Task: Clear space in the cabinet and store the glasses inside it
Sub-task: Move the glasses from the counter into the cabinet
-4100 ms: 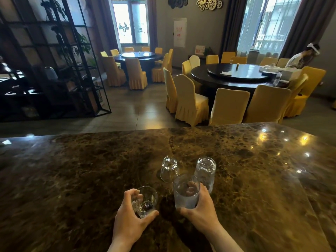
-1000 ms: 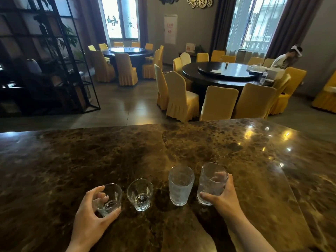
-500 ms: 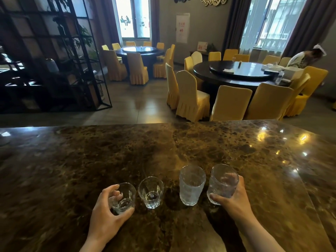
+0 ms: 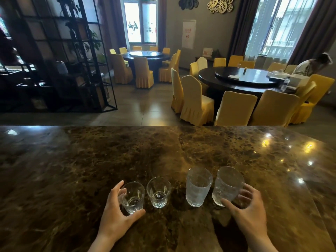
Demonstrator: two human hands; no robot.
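Several clear glasses stand upright in a row near the front of the dark marble counter (image 4: 91,160). My left hand (image 4: 116,213) wraps the leftmost short glass (image 4: 133,197), thumb in front and fingers behind. A second short glass (image 4: 158,191) stands free just to its right. Beside that is a tall textured glass (image 4: 198,187), untouched. My right hand (image 4: 249,211) curls around the rightmost tall glass (image 4: 227,186), thumb at its base. No cabinet is in view.
Beyond the counter's far edge lies a dining room with round tables (image 4: 243,79) and yellow-covered chairs (image 4: 234,108). A black metal shelf unit (image 4: 60,57) stands at the left. A person (image 4: 309,67) bends over at the far right table.
The glasses, clustered four seconds ago with two upside down, now stand upright in a row. Over the last second both hands stay on the outer glasses, and my right fingers spread slightly.
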